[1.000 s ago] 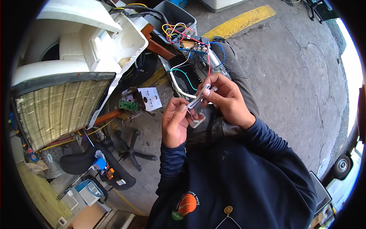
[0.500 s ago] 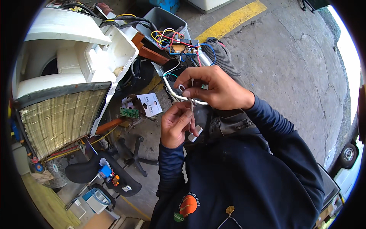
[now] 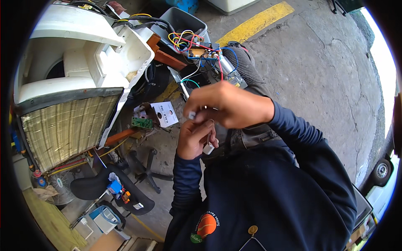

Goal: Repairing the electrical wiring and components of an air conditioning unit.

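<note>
My left hand (image 3: pixel 193 139) is closed on a small white piece (image 3: pixel 208 148) with a thin pale loop, perhaps a cord, rising from it. My right hand (image 3: pixel 229 105) arches just above, fingers curled and smeared by motion, pinching a small pale bit of what seems the same item. Beyond them lies a wired electronics assembly (image 3: pixel 203 53) with a metal cylinder (image 3: pixel 228 67) and coloured wires. Left of my hands are a small white box (image 3: pixel 164 113) and a green circuit board (image 3: pixel 142 123).
A white appliance housing (image 3: pixel 75 37) with a finned coil (image 3: pixel 69 121) fills the left. Nearby are a grey bin (image 3: pixel 180 23), a black office chair (image 3: pixel 92 183), a fan (image 3: pixel 60 188) and a yellow floor line (image 3: pixel 259 23). A white vehicle (image 3: pixel 385 178) stands at the right.
My right hand has come down and over toward the left, its back now upward, fingers drawn in above my left hand. The white piece hangs lower than a second ago.
</note>
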Available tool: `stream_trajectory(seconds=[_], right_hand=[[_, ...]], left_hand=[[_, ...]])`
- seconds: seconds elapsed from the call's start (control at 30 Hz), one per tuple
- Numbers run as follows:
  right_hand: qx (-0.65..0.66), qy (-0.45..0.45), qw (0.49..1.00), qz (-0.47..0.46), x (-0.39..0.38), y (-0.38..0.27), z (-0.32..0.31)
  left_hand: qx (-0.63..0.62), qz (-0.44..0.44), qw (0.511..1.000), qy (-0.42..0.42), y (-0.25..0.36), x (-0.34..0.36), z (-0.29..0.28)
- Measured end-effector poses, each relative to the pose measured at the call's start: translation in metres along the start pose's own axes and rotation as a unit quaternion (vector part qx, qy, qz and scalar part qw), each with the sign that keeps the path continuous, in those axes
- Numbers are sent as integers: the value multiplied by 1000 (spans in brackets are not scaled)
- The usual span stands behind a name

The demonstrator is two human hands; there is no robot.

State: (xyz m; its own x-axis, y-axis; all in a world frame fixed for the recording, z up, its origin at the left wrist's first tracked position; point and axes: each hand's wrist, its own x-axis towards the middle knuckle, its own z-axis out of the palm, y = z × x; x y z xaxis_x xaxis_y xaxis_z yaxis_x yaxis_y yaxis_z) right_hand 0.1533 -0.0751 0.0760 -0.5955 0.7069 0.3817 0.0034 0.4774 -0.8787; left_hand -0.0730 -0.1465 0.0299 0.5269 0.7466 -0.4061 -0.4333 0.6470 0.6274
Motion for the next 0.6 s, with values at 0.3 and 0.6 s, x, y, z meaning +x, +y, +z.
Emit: stream_trajectory(seconds=[0.3, 0.6], right_hand=[[267, 164, 935, 165, -24, 28, -7], [264, 198, 929, 169, -26, 36, -8]], left_hand=[[191, 55, 979, 41, 13, -9, 14], [276, 24, 961, 10, 22, -7, 24]])
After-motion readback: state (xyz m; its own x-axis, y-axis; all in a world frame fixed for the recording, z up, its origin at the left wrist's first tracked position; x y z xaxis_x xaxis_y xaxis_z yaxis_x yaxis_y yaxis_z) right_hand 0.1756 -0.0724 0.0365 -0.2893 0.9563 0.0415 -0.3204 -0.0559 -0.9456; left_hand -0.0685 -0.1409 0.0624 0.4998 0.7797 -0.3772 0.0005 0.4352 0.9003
